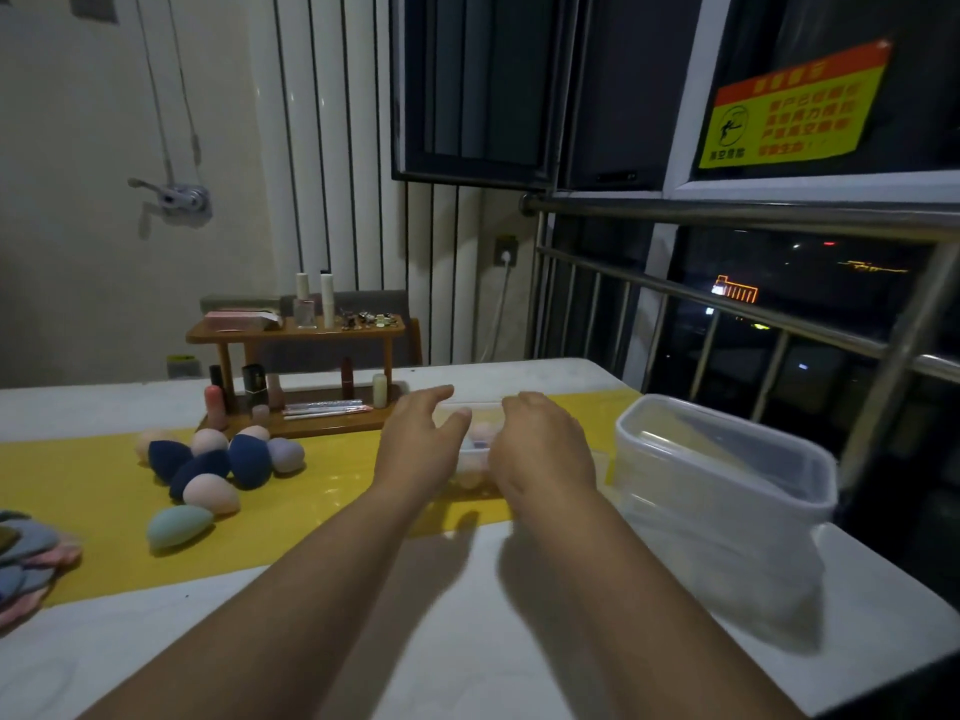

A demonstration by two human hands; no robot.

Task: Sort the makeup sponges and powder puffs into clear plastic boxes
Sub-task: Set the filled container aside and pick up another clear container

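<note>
Head view, centre of the frame: a small clear plastic box (471,409) sits on the yellow table runner (104,517), with pale pink and lilac sponges inside it, dimly seen through its wall. Both hands are over it and hide most of it. The left hand (420,445) lies at the box's left side with fingers straight and thumb spread, nothing clasped. The right hand (540,452) covers the box's right side with its fingers bent downward out of sight; whether they grip the box cannot be told. The two hands are near each other but not touching.

Left of centre on the runner lies a heap of makeup sponges (218,462), navy, pink and lilac, and a teal sponge (179,524) rests just below it. At the left edge a pile of flat powder puffs (26,553), grey and pink, overlaps the runner's border. At right, just beside the right forearm, stands a stack of larger clear boxes (722,491) on the white table (415,657).

Behind the heap a two-tier wooden rack (296,332) carries lipsticks, bottles and small trinkets. A steel railing (753,311) and a dark window with a yellow sticker (795,109) fill the upper right.
</note>
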